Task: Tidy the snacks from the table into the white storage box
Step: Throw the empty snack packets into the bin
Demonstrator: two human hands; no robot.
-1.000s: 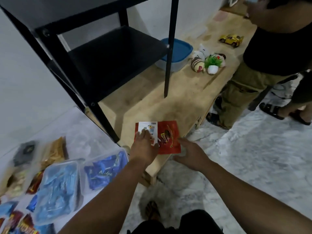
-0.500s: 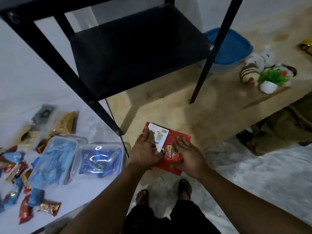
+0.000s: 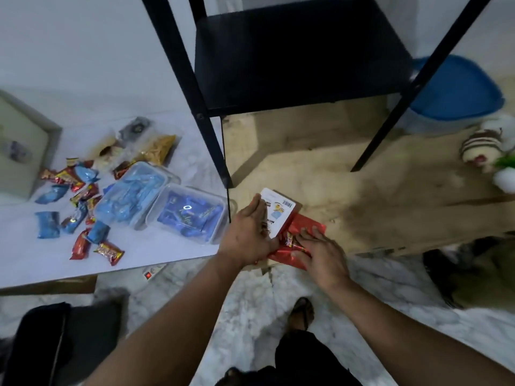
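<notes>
Near edge of pale wooden table [image 3: 390, 207]: left hand [image 3: 248, 235] flat-fingered on white card [image 3: 278, 211], right hand [image 3: 320, 253] flat-fingered on crinkly red foil snack packet [image 3: 305, 228].

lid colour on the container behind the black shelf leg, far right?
Blue lid on a pale, translucent-looking container; head view, somewhat motion-blurred.
</notes>
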